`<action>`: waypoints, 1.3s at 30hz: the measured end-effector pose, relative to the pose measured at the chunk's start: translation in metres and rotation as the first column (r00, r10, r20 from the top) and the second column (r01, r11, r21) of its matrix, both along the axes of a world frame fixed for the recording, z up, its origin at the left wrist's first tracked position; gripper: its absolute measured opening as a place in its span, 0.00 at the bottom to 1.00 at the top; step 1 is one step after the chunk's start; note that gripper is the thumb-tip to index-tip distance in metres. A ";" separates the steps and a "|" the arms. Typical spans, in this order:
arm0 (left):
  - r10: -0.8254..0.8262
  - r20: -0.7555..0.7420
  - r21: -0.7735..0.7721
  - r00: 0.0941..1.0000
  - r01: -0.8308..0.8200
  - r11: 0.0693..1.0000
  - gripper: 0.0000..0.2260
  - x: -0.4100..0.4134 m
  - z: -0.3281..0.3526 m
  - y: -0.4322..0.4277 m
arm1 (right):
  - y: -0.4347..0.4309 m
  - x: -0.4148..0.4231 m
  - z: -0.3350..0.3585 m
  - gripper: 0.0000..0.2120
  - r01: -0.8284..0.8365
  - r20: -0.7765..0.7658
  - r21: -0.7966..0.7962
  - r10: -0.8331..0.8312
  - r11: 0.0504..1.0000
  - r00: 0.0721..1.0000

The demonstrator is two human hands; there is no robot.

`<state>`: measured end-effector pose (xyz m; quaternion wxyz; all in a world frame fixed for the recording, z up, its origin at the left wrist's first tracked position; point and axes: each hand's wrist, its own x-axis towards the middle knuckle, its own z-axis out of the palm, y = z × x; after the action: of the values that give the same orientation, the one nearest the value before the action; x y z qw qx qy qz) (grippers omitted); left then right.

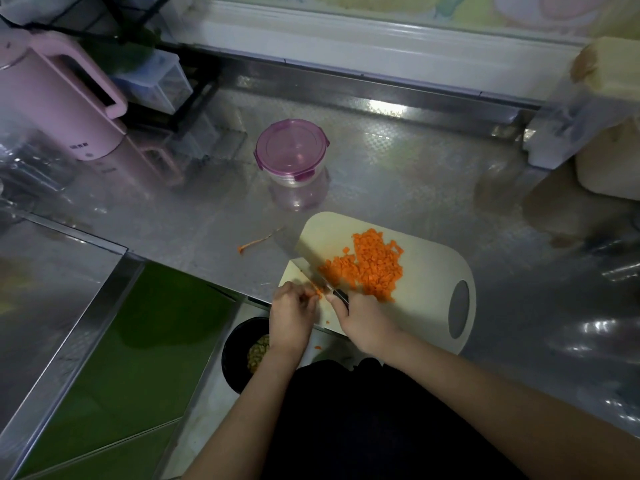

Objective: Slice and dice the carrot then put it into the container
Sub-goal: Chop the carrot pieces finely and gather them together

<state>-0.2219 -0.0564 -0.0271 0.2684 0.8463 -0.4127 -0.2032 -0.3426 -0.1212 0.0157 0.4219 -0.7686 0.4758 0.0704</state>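
1. Dicing the last stub of carrot (318,292) looks to be the step in hand. A small orange piece sits at the near left corner of the cutting board (426,271). The left hand (292,308) pinches it at the fingertips, and the knife (337,293) is right against it.
2. To do it well, I'd tuck those fingertips back. The stub is so short that blade and fingers are almost touching, so short, straight-down cuts would suit it better than long strokes.
3. That left hand lies palm down with its fingers curled onto the stub. Its forearm comes up from below, over the table's (398,174) front edge.
4. The right hand (363,320) is closed round the dark knife handle, with one digit lying forward near the blade. The blade points away and to the left, and the forearm reaches in from the lower right.
5. The diced carrot (367,265) is heaped in the middle of the board, just right of the blade. One stray cube (317,348) lies near the left wrist, and a thin carrot strip (254,242) lies on the table left of the board.
6. The container (291,152) is round, with its purple lid on. It stands on the table well beyond the board, so the lid must come off before anything goes in.
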 end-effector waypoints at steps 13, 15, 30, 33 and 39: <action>-0.061 0.195 0.107 0.979 0.040 0.993 0.15 -0.037 0.005 -0.033 | -0.034 -0.031 0.009 0.20 0.328 0.226 -0.026 -0.314 0.944 0.922; -0.067 0.218 0.142 0.974 0.037 0.989 0.15 -0.041 0.004 -0.040 | -0.037 -0.036 0.011 0.21 0.357 0.229 -0.025 -0.342 0.934 0.911; -0.167 0.284 0.270 0.944 0.088 0.959 0.10 -0.027 0.016 -0.035 | -0.025 -0.040 0.011 0.22 0.264 0.221 0.013 -0.260 0.964 0.940; -0.185 0.287 0.296 0.940 0.096 0.950 0.11 -0.023 0.015 -0.030 | -0.020 -0.039 0.010 0.21 0.190 0.199 0.038 -0.194 0.981 0.961; -0.095 0.213 0.234 0.973 0.043 0.971 0.12 -0.022 0.015 -0.023 | -0.013 -0.035 0.003 0.21 0.136 0.138 0.053 -0.142 0.989 0.980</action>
<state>-0.2435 -0.0796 -0.0123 0.1144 0.8740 -0.4434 -0.1626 -0.3781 -0.1343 0.0191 0.4750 -0.7270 0.4957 -0.0036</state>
